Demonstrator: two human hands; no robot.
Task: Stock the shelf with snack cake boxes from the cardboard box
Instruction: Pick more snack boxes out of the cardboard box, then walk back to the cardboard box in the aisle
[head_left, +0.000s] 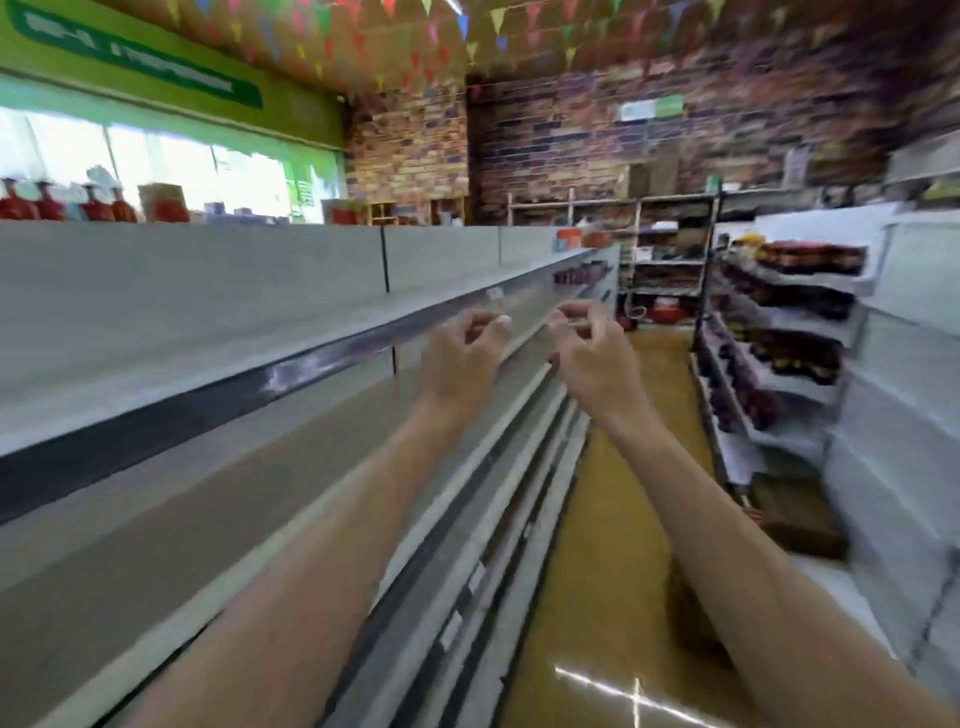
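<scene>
Two hands hang out in front of me over the aisle, both bare and both carrying nothing: my left hand (465, 345) has its fingers loosely curled in toward the thumb, and my right hand (589, 348) is curled much the same, perhaps pinching something tiny and pale, though the blur is too heavy for me to tell. The shelf (218, 332) I mean to stock runs along my left, long, grey and bare on its upper tier, with a dark price strip along its front edge. Neither the cardboard box nor any snack cake boxes show in this view, so I judge the stocking is yet to start or I am between loads. To do this step well, I would look down and find the carton first, then take the boxes squarely with both hands and set them flush against the back panel, faces outward. Opposite, on my right, stocked shelves (800, 312) hold dark jars or packets, and the yellow floor (623, 519) runs between.
</scene>
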